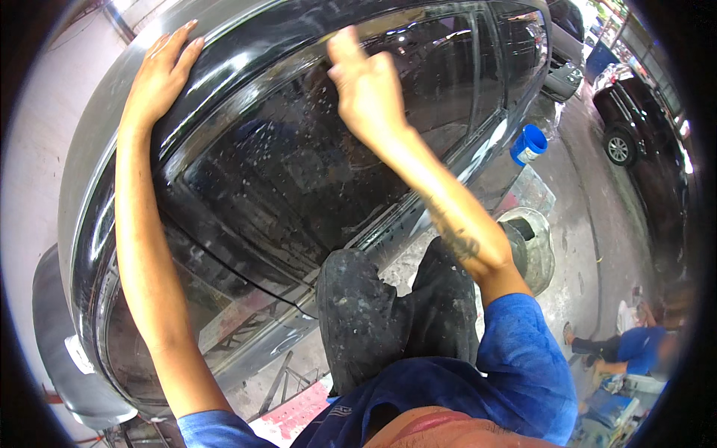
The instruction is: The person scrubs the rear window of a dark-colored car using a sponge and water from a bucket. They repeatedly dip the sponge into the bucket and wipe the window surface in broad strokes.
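Note:
A dark car with wet side windows [280, 162] fills the middle and left of the head view. My left hand [168, 67] lies flat with fingers spread on the edge of the car's roof, holding nothing. Further right, my right hand [367, 84] is raised at the top of the side window, near the window frame [246, 101]. It is blurred, with its fingers partly curled; whether something small is under them cannot be told. Water drops and streaks mark the window glass below the hands.
A blue bucket [528, 144] stands on the concrete floor at the right, near a round pale basin [540, 252]. A pink and white perforated plank [297, 411] is below me. Another dark car [644, 145] stands far right. A person in blue [641, 347] sits at lower right.

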Motion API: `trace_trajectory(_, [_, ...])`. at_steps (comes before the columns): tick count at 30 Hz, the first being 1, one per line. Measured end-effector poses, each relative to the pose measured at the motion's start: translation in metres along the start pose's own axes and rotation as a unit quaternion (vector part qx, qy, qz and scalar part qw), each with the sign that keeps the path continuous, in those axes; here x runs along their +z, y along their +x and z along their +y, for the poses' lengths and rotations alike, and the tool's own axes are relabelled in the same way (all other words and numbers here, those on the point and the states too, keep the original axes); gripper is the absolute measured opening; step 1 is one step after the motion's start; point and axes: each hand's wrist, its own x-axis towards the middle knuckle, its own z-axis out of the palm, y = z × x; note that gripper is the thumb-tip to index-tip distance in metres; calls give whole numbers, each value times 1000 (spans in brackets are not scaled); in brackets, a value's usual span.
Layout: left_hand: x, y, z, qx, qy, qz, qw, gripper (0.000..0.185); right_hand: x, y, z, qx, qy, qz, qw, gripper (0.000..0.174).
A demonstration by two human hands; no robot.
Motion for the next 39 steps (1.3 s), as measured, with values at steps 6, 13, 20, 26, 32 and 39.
trace_trajectory(6, [-4, 0, 3, -28, -5, -30, 999, 55, 1, 5, 22, 34, -8, 46, 998, 37])
trace_trajectory(13, [-3, 0, 0, -44, -15, -53, 998, 57, -6, 9, 28, -14, -114, 23, 993, 33])
trace_trajectory(20, [-2, 4, 0, -50, -21, -65, 996, 59, -2, 7, 31, -95, -6, 16, 995, 38])
trace_trajectory(26, [-2, 1, 4, -58, -11, -65, 996, 59, 0, -2, -4, -168, -19, -21, 985, 45])
trace_trajectory(32, [-5, 2, 9, -59, 30, -52, 996, 61, -51, 14, 84, -50, 14, -55, 997, 39])
trace_trajectory(39, [-5, 2, 14, -86, 40, -62, 994, 60, -106, -40, 155, 353, 411, 176, 822, 35])
